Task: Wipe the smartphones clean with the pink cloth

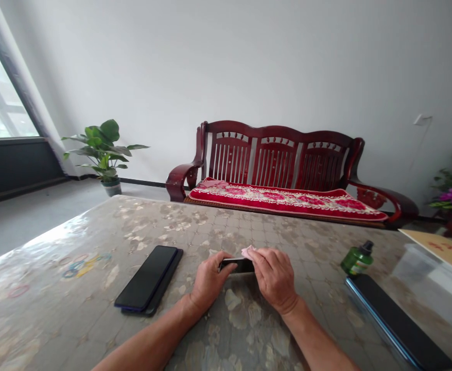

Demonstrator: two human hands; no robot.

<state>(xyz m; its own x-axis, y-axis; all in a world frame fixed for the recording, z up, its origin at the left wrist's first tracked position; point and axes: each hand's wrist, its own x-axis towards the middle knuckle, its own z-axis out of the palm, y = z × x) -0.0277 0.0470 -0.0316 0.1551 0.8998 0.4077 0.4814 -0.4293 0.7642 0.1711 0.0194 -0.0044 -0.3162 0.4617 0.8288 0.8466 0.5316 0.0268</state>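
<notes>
My left hand [209,282] grips the left end of a dark phone [238,265] held just above the patterned table [94,288]. My right hand [274,277] is closed over the phone's right part, pressing a small pink cloth [246,251] against it. Most of the phone is hidden by my fingers.
Two stacked dark phones [149,278] lie to the left of my hands. A small green bottle with a black cap [357,259] stands at the right, a long dark phone [398,322] in front of it. A clear plastic box [427,278] sits far right. A red wooden bench [280,172] stands behind the table.
</notes>
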